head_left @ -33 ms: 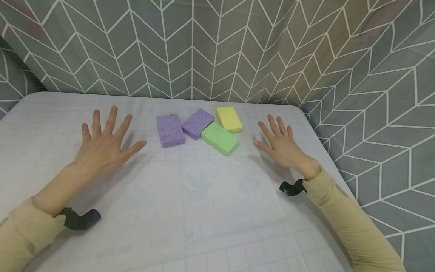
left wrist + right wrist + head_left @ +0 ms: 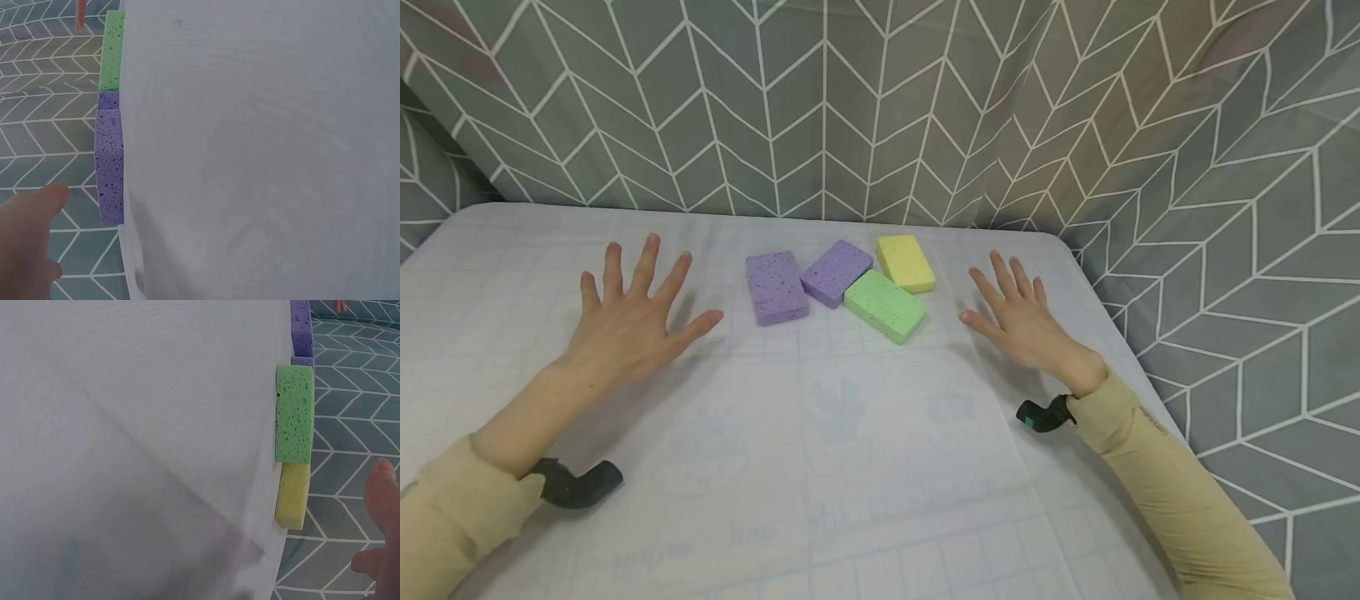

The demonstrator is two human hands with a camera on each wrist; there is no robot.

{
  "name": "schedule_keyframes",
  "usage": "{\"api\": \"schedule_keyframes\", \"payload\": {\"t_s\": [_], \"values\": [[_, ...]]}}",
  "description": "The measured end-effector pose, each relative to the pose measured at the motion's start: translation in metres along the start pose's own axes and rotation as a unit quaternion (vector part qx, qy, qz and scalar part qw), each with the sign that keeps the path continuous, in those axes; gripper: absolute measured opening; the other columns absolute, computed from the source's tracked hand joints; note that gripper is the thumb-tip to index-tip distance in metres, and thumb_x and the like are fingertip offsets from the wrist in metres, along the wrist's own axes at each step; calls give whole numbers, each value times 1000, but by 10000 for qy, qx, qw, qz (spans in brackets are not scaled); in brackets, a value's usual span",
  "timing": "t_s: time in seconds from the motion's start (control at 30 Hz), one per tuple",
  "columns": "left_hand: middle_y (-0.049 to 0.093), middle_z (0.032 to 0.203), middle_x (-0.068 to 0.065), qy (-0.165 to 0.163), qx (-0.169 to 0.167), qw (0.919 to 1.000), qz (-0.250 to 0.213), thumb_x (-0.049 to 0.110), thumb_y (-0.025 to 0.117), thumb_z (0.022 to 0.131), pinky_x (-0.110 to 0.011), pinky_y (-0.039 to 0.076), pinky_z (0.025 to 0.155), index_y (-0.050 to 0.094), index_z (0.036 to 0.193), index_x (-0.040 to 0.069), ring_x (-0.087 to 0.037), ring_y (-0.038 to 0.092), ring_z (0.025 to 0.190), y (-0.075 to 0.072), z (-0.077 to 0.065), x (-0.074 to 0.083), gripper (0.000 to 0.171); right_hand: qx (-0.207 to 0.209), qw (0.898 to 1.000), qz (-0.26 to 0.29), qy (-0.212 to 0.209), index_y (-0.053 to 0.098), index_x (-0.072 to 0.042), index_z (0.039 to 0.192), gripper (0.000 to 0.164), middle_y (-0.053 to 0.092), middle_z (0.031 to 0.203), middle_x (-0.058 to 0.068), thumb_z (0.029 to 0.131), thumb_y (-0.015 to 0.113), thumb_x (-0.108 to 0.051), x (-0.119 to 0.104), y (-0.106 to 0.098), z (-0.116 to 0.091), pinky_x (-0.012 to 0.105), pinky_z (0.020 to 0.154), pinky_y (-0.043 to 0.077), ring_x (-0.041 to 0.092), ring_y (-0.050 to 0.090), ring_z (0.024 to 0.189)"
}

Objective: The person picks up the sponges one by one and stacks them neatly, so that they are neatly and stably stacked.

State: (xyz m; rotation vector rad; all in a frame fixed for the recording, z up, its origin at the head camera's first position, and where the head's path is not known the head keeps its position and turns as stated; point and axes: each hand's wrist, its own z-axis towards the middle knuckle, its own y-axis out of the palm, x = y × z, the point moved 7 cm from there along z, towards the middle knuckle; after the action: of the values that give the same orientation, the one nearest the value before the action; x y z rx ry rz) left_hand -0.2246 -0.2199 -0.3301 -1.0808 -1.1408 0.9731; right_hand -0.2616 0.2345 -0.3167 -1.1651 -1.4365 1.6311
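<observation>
My left hand (image 2: 625,333) is held over the left of the table with its fingers spread, holding nothing. My right hand (image 2: 1026,325) hovers the same way on the right, fingers apart and palm down. Between them lie several sponges. The left purple sponge (image 2: 777,288) is nearest my left hand. A second purple sponge (image 2: 837,273) sits at an angle beside it. The green sponge (image 2: 885,306) overlaps that one's corner in the head view. Behind the green one is a yellow sponge (image 2: 906,262). In the right wrist view my thumb (image 2: 382,490) is apart from the sponges.
A white cloth (image 2: 850,467) with faint print covers the table. Grey curtains (image 2: 790,108) with white chevron lines hang behind and along the right edge. Dark wrist camera mounts (image 2: 580,485) stick out below both sleeves.
</observation>
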Motion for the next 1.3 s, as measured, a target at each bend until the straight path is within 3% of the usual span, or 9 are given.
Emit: {"api": "schedule_keyframes", "payload": {"t_s": [0.7, 0.9, 1.13, 1.3], "values": [[-10, 166, -20, 230, 70, 9997, 3, 73, 42, 93, -82, 0, 109, 16, 161, 12, -56, -14, 146, -2, 8, 14, 94, 98, 9998, -164, -54, 17, -16, 161, 76, -8, 168, 13, 102, 39, -58, -6, -3, 0, 72, 118, 0, 38, -11, 153], [-2, 165, -24, 290, -33, 9995, -69, 74, 45, 91, -80, 4, 111, 12, 161, 8, -58, -5, 146, 1, 12, 19, 101, 90, 9999, -77, -100, 19, -15, 161, 76, -5, 168, 15, 102, 42, -58, -9, 0, 2, 71, 119, 1, 40, -8, 153], [7, 163, -29, 480, -287, 9967, -589, 70, 56, 89, -73, 12, 115, 9, 160, 3, -57, 7, 146, 6, 16, 27, 108, 157, 9997, -6, -207, 23, -12, 159, 76, 0, 168, 15, 102, 43, -57, -18, 4, 8, 71, 119, 5, 41, -1, 153], [14, 162, -30, 626, -221, 9932, -960, 63, 64, 87, -68, 18, 117, 12, 159, 1, -54, 17, 146, 10, 16, 31, 108, 349, 9985, 110, -395, 29, -8, 157, 73, 10, 167, 17, 101, 48, -52, -27, 7, 11, 67, 121, 12, 44, 10, 151]]}}
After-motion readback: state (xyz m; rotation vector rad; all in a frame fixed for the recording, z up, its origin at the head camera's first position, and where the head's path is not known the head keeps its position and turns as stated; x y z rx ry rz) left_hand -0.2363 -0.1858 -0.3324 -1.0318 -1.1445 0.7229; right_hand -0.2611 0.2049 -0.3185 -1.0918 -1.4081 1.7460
